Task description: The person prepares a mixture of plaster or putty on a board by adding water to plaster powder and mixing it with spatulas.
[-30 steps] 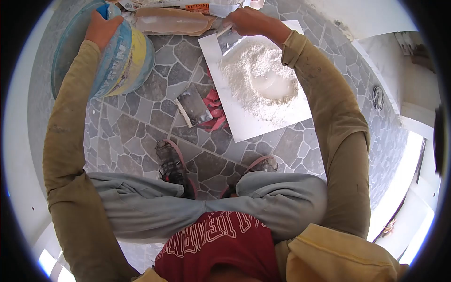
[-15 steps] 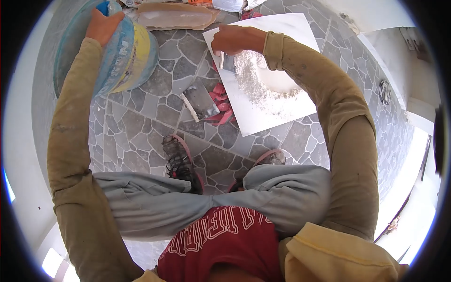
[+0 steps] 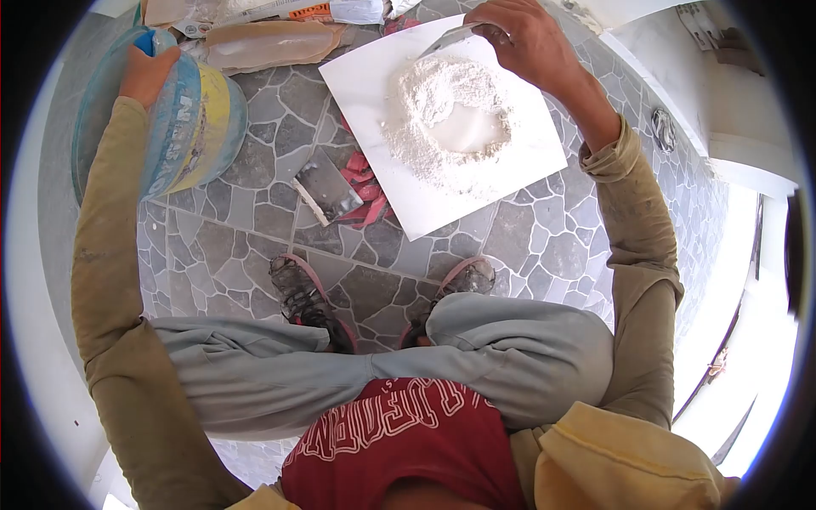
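My left hand point(image 3: 150, 75) is closed at the mouth of a tipped, translucent blue bucket point(image 3: 183, 127) with a yellow band. A bright blue plastic piece point(image 3: 144, 41) shows at its fingertips; its full shape is hidden. My right hand point(image 3: 523, 42) grips a flat metal scraper point(image 3: 448, 38), its blade at the far edge of a white powder heap point(image 3: 425, 149). The heap forms a ring around a pale, smooth pool point(image 3: 466, 129). Under it lies a white square board point(image 3: 408, 208), set askew on the floor.
A flat grey trowel-like tool point(image 3: 327, 187) lies by crumpled red material point(image 3: 365, 191), left of the board. Opened paper bags point(image 3: 268, 44) lie at the back. My shoes point(image 3: 306, 293) stand on the stone-patterned floor point(image 3: 246, 246). A crumpled clear item point(image 3: 663, 129) is at right.
My right hand has moved right and away from me with the scraper, from the heap's left side to its far edge. My left hand stays at the bucket; the view has shifted slightly.
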{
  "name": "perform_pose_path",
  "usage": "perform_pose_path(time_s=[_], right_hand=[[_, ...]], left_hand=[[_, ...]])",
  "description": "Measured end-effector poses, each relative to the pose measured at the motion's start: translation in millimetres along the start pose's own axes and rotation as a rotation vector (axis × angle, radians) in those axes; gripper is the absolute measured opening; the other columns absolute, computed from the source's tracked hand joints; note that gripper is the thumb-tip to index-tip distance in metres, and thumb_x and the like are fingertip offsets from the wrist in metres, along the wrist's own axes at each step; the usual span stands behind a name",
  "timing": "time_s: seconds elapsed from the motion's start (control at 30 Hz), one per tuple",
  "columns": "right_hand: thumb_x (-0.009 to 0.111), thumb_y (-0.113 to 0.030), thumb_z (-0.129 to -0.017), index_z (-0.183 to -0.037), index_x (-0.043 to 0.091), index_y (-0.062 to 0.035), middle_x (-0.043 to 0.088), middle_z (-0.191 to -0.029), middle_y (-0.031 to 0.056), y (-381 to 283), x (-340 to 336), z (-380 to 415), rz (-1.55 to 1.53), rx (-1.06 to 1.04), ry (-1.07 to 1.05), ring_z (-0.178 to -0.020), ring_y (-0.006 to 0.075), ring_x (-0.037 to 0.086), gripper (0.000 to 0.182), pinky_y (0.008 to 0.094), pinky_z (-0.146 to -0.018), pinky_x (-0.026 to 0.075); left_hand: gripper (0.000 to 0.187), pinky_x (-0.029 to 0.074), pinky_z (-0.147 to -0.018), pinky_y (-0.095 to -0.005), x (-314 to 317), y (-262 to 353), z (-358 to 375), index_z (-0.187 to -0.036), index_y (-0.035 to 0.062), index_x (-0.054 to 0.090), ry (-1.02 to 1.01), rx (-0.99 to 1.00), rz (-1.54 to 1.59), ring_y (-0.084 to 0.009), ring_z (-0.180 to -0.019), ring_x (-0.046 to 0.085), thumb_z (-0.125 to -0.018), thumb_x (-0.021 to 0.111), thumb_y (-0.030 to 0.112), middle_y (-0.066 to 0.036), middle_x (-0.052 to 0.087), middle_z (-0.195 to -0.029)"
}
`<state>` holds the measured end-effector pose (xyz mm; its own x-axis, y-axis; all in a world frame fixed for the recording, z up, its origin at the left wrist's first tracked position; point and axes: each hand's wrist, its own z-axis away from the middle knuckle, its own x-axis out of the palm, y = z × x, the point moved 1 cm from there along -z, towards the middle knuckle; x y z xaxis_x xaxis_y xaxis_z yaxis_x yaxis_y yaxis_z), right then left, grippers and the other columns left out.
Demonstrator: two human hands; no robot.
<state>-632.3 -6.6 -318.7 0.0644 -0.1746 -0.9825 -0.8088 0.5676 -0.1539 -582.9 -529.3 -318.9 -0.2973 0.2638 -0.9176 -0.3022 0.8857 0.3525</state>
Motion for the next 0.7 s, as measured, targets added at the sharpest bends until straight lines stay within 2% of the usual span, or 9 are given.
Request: perform_pose_path(time_s=[0.03,0.1,0.13,0.17,0.23,0.27,0.37,0.53,0.7], right_hand=[[0.074,-0.017,-0.072,-0.115,0.068,-0.0089,0.064,-0.123,0.0166,0,-2,7,-0.002,0.082,-0.008,-0.11,0.0211,0.063,0.045,0.044,-0.093,0.048],[0.069,-0.008,-0.083,-0.101,0.069,-0.005,0.072,-0.093,0.0091,3,34,30,0.014,0.148,0.265,-0.078,0.0285,0.067,0.018,0.0411,-0.075,0.052],[0.069,-0.014,-0.084,-0.106,0.067,-0.0041,0.069,-0.084,0.0128,25,57,44,0.044,0.114,0.357,-0.066,0.0253,0.065,0.024,0.0374,-0.063,0.052],[0.069,-0.014,-0.084,-0.106,0.067,-0.0041,0.069,-0.084,0.0128,32,53,62,0.062,0.138,0.346,-0.066,0.0253,0.065,0.024,0.0374,-0.063,0.052],[0.069,-0.021,-0.086,-0.103,0.067,-0.0013,0.065,-0.074,0.0104,49,47,98,-0.281,0.884,0.213,-0.064,0.0171,0.062,0.026,0.0318,-0.06,0.05],[0.069,-0.023,-0.083,-0.096,0.066,-0.0001,0.063,-0.073,0.0078,59,55,129,-0.531,0.955,0.335,-0.065,0.0191,0.062,0.026,0.0329,-0.055,0.05],[0.067,-0.017,-0.084,-0.109,0.058,0.0038,0.063,-0.091,0.0108,16,62,210,-1.205,1.205,0.326,-0.068,0.0186,0.065,0.034,0.0287,-0.057,0.054],[0.063,-0.01,-0.086,-0.109,0.056,0.0066,0.065,-0.092,0.0123,-93,134,290,-1.666,1.331,0.511,-0.072,0.0194,0.068,0.029,0.0304,-0.059,0.06],[0.064,-0.009,-0.088,-0.107,0.057,0.0048,0.065,-0.094,0.0116,-116,184,286,-1.731,1.374,0.51,-0.077,0.0201,0.068,0.025,0.0331,-0.065,0.061]], left_hand=[[0.077,0.046,-0.094,-0.0365,-2,0,-1,-0.124,-0.0145,0.043,-0.008,0.007,0.012,-0.0307,-0.107,0.059,-0.074,0.071,0.037,-0.024,0.058,-0.118],[0.072,0.049,-0.088,-0.0357,-3,-1,-4,-0.118,-0.0143,0.05,-0.042,-0.003,0.012,-0.028,-0.102,0.061,-0.073,0.073,0.037,-0.022,0.061,-0.114],[0.065,0.05,-0.084,-0.0352,1,-22,-17,-0.114,-0.013,0.054,-0.097,0.021,0.09,-0.0264,-0.097,0.063,-0.074,0.073,0.035,-0.021,0.063,-0.109],[0.059,0.051,-0.081,-0.0347,9,-36,-28,-0.109,-0.0117,0.059,-0.152,0.042,0.17,-0.0247,-0.093,0.064,-0.074,0.074,0.033,-0.019,0.065,-0.105],[0.052,0.051,-0.078,-0.0337,7,-28,-20,-0.106,-0.0099,0.061,-0.155,0.026,0.211,-0.023,-0.089,0.065,-0.075,0.073,0.031,-0.017,0.066,-0.101],[0.046,0.052,-0.075,-0.0327,3,-25,-17,-0.103,-0.0081,0.064,-0.14,0.007,0.231,-0.0212,-0.084,0.066,-0.077,0.073,0.029,-0.015,0.067,-0.097],[0.037,0.052,-0.071,-0.0306,5,-32,-18,-0.097,-0.0045,0.067,-0.179,0.036,0.346,-0.0182,-0.077,0.066,-0.08,0.071,0.028,-0.01,0.068,-0.09],[0.034,0.052,-0.07,-0.0292,9,-66,-38,-0.097,-0.0015,0.068,-0.228,0.033,0.294,-0.0165,-0.074,0.066,-0.082,0.071,0.029,-0.008,0.069,-0.089],[0.033,0.052,-0.069,-0.0289,2,-47,-26,-0.095,-0.0004,0.07,-0.212,0.038,0.338,-0.0156,-0.074,0.066,-0.083,0.071,0.03,-0.008,0.07,-0.088]])
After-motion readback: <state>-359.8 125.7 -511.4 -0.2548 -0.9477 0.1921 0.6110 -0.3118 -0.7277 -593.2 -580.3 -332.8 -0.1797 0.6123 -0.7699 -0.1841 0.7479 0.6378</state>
